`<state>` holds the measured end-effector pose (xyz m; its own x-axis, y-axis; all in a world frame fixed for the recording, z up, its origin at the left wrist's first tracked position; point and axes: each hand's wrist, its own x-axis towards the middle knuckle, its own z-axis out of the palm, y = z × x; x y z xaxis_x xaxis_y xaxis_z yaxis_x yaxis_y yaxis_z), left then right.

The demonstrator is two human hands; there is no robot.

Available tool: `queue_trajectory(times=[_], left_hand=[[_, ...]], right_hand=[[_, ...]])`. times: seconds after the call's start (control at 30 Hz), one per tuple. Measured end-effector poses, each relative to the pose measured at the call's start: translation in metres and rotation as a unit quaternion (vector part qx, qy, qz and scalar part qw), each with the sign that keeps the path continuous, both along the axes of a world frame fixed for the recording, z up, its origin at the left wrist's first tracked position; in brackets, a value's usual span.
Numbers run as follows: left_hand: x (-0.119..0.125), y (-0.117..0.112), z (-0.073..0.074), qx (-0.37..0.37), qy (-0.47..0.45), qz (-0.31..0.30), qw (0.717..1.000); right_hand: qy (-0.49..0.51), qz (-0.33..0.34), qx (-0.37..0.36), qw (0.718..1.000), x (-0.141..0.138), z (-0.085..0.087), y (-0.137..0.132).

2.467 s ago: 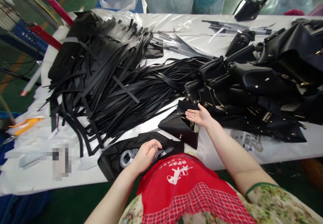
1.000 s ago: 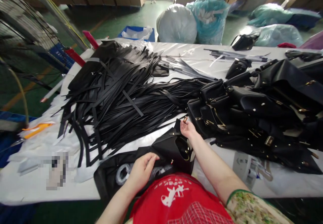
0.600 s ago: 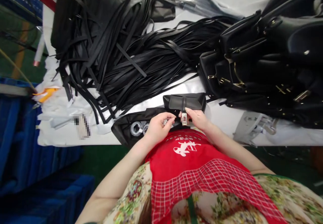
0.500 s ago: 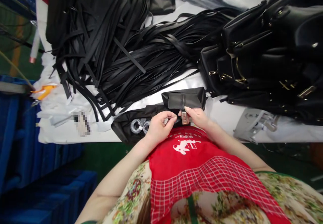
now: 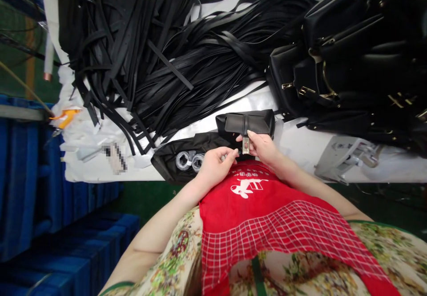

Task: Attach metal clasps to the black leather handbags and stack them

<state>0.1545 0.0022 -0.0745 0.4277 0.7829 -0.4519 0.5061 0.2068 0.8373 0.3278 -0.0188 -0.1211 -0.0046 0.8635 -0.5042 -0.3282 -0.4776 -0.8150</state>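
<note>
In front of the red apron lies a small black bag [image 5: 256,122] with a strap down its middle. My right hand [image 5: 265,148] grips the end of that strap, where a shiny metal clasp [image 5: 246,145] shows between thumb and fingers. Just to its left, my left hand [image 5: 216,166] has thumb and fingertips pinched together. Something small and shiny seems to be in that pinch, too little to make out. Beside the left wrist, a soft black bag [image 5: 163,165] at the table edge bears clear plastic-wrapped rings [image 5: 183,160].
Long black straps [image 5: 200,69] are heaped across the white table [image 5: 296,140]. Black bags with gold-coloured fittings [image 5: 350,74] are piled at the right. An orange-handled tool [image 5: 69,118] lies at the left, above blue crates [image 5: 90,242]. Plastic packets [image 5: 347,156] rest near the right front edge.
The camera view has shifted slightly. My right hand and the clasp have lifted a little toward the small bag. My left hand keeps its pinch close by.
</note>
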Motion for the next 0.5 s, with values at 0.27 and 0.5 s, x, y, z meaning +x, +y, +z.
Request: queue_trajectory(times=[0.27, 0.5], left_hand=[[0.01, 0.003, 0.002, -0.066, -0.011, -0.03, 0.997], [0.014, -0.002, -0.009, -0.242, -0.096, 0.082, 0.962]], right_hand=[[-0.072, 0.04, 0.015, 0.997, -0.001, 0.001, -0.004], [-0.043, 0.035, 0.016, 0.998, -0.003, 0.008, -0.001]])
